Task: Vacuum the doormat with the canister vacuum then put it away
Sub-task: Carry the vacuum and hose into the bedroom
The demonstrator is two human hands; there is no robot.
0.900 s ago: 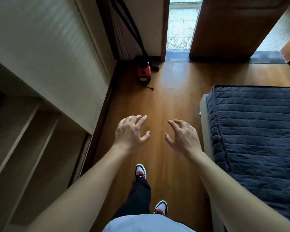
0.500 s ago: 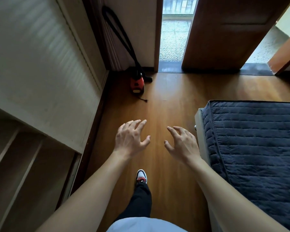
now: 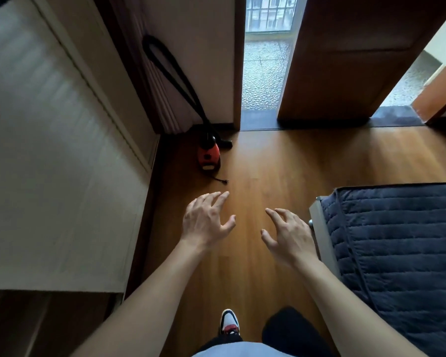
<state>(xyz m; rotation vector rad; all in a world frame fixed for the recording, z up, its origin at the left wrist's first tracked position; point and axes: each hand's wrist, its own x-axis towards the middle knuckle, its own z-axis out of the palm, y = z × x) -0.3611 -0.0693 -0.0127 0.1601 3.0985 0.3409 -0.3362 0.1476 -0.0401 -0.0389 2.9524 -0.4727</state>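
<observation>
A small red canister vacuum stands on the wood floor in the corner by the wall, ahead and slightly left. Its black hose loops up against the wall, and a short cord with a plug trails on the floor in front of it. A dark doormat lies at the doorway threshold to the far right. My left hand and my right hand are stretched forward over the floor with fingers spread, holding nothing, well short of the vacuum.
A white cabinet lines the left side. A bed with a dark quilted cover fills the right. A brown open door and a glass balcony opening are ahead. My shoe is on the wood floor.
I have walked forward: the vacuum, door and doormat now sit nearer and lower in view. Both hands stay spread and empty out in front.
</observation>
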